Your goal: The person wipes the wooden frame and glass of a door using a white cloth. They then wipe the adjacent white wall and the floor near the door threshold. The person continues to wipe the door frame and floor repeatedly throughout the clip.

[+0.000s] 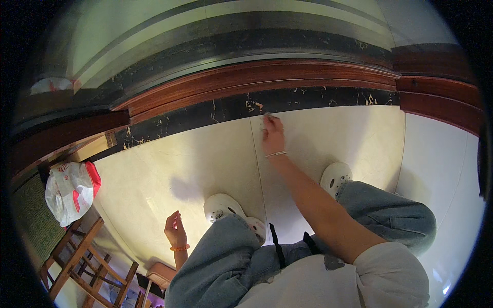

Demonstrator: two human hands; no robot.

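My right hand (273, 134) reaches down to the pale tiled floor (223, 154), close to the lower edge of a black marble strip (192, 115) with gold veins. Its fingers are bent together, and a small greyish spot shows at the blurred fingertips. Whether that is something held, I cannot tell. A thin bracelet (275, 154) circles the wrist. Off to the left, my left hand (175, 232) hovers beside my knee with loosely bent fingers, and I see nothing in it. An orange bead bracelet (180, 248) is on that wrist.
Reddish-brown wooden trim (262, 77) runs above the marble, below a glossy reflecting panel (246, 23). At left are a white and red plastic bag (71, 192), a cardboard box (94, 148), a green woven mat (36, 219) and a wooden chair frame (83, 258). My white clogs (223, 208) stand apart.
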